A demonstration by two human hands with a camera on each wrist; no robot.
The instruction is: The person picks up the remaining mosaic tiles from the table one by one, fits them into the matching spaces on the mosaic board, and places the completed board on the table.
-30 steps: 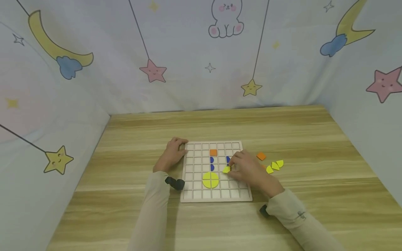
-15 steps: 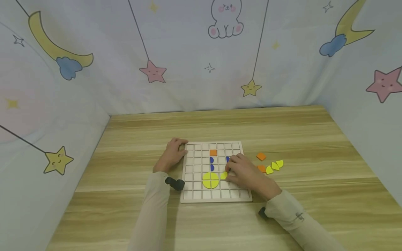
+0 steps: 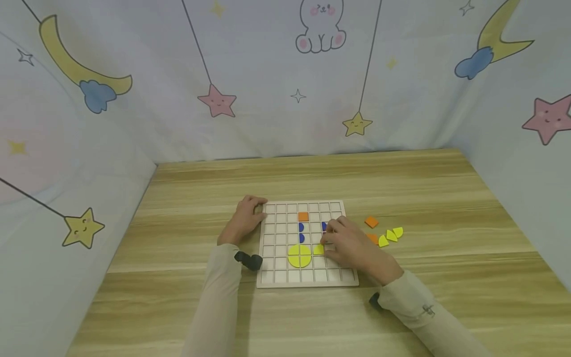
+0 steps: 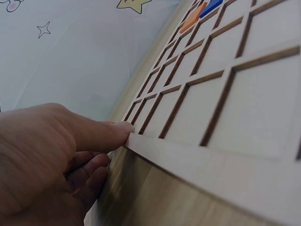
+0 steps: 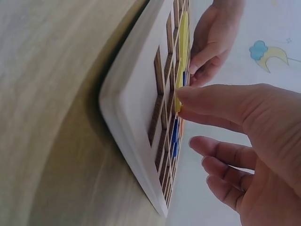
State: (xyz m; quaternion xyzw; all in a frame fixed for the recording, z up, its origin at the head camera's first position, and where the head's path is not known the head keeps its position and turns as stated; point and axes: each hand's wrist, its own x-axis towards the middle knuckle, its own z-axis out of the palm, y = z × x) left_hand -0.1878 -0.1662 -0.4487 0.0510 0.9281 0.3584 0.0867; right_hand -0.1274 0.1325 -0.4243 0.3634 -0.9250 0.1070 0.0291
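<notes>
right grip (image 3: 352,244) pinching yellow piece (image 3: 318,250), left grip (image 3: 243,218) touching board (image 3: 281,263)

Live from my end: a wooden table (image 3: 142,277), a gridded board (image 3: 269,241) flat on it, two orange tiles (image 3: 371,221) and three yellow pieces (image 3: 391,235) to its right.

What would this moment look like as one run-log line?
left hand: touches grid board edge | right hand: touches yellow piece on board | right of board: orange squares, yellow quarters
</notes>
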